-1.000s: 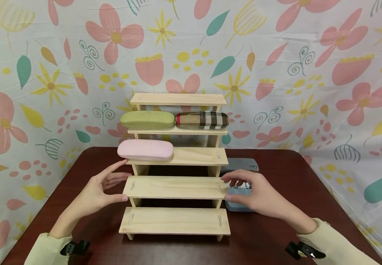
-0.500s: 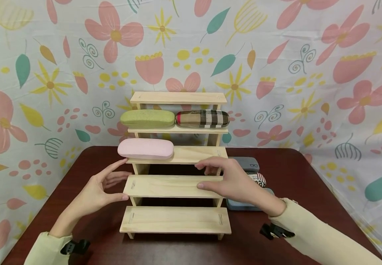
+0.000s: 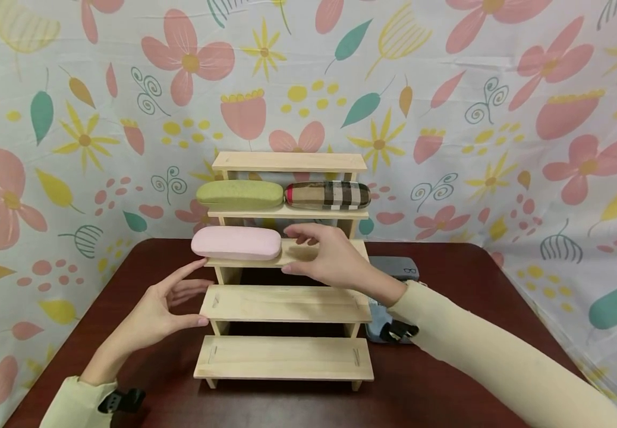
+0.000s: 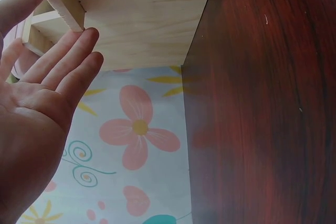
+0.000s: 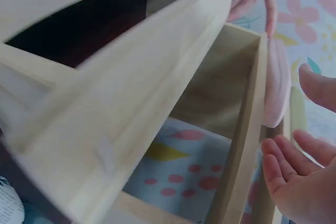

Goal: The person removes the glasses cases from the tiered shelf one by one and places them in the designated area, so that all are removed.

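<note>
A stepped wooden rack [image 3: 287,303] stands on the table. On its middle tier, toward the left, lies a pink glasses case [image 3: 236,243]. My right hand [image 3: 335,255] hovers over that tier at the case's right end, thumb and fingers spread around air. The right wrist view shows the pink case [image 5: 276,85] a little beyond those fingers [image 5: 294,156]. My left hand [image 3: 150,312] is at the rack's left side, its fingertips right at the board ends. In the left wrist view its fingers [image 4: 65,66] reach out nearly straight against the wood.
One tier above the pink case, a green glasses case [image 3: 240,195] and a plaid one [image 3: 328,195] sit end to end. Right of the rack, a grey case [image 3: 394,266] and a blue case [image 3: 380,324] lie on the dark table [image 3: 463,291], partly behind my right forearm.
My right hand has moved left and up from the second tier's right end to the middle tier, beside the pink glasses case. My left hand has stayed in place.
</note>
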A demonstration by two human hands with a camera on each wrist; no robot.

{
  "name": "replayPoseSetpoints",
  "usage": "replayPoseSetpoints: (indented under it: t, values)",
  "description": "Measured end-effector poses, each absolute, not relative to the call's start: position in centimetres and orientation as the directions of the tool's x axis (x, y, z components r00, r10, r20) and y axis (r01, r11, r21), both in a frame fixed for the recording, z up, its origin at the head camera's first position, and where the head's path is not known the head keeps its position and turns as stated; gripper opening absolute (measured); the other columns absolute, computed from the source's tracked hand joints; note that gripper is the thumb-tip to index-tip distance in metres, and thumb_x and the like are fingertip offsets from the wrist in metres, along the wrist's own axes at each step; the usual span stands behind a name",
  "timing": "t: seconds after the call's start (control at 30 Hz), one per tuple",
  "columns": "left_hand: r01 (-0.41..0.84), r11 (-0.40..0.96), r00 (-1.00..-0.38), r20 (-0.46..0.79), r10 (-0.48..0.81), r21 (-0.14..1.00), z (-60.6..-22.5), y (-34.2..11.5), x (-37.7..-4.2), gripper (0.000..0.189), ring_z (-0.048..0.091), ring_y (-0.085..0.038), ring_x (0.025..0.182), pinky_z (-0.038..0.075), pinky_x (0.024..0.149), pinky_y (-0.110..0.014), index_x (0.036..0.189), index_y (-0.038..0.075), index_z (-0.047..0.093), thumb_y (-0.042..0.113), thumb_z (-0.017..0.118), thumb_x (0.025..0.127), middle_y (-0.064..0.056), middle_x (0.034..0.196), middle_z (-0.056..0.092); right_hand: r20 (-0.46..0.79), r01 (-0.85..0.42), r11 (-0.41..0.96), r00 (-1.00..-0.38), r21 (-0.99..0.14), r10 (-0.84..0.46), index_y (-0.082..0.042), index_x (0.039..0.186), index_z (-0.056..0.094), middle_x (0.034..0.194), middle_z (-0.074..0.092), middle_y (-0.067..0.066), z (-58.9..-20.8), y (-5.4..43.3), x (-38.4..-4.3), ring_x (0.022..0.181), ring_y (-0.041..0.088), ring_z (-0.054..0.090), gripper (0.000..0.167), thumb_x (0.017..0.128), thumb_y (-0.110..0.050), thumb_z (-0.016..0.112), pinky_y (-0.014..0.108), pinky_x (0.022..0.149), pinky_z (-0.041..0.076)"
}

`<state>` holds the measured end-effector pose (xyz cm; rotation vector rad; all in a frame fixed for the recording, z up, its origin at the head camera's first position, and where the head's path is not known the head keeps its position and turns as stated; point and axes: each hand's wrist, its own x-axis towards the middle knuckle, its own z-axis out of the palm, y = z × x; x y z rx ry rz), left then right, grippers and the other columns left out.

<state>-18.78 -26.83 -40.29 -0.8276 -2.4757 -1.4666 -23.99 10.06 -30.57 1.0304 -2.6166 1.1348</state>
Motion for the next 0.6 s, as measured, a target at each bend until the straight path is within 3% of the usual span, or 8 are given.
replayPoseSetpoints:
  t: [0.37,0.6]
  values:
    - [0.511,0.373,-0.846,0.375,0.38,0.774,-40.3,-26.8,-18.9,0.101,0.066,-0.018,0.125,0.053,0.101,-0.025,0.163,0.026,0.04,0.009,0.095,0.08,-0.006,0.133,0.071,0.301,-0.609,0.525,-0.774,-0.595,-0.556,-0.004,0.145,0.062,0.137,0.068,0.012,-29.8,6.8,-26.3,0.123,0.022,0.065,0.07,0.085,-0.025,0.092,0.036,0.103,0.053]
    - [0.51,0.376,-0.847,0.375,0.378,0.774,-40.3,-26.8,-18.8,0.102,0.066,-0.019,0.125,0.053,0.102,-0.027,0.163,0.027,0.041,0.006,0.095,0.079,-0.006,0.133,0.07,0.319,-0.618,0.578,-0.779,-0.533,-0.54,-0.003,0.144,0.063,0.138,0.067,0.01,-30.1,5.6,-26.3,0.127,0.021,0.062,0.075,0.083,-0.033,0.094,0.036,0.106,0.05]
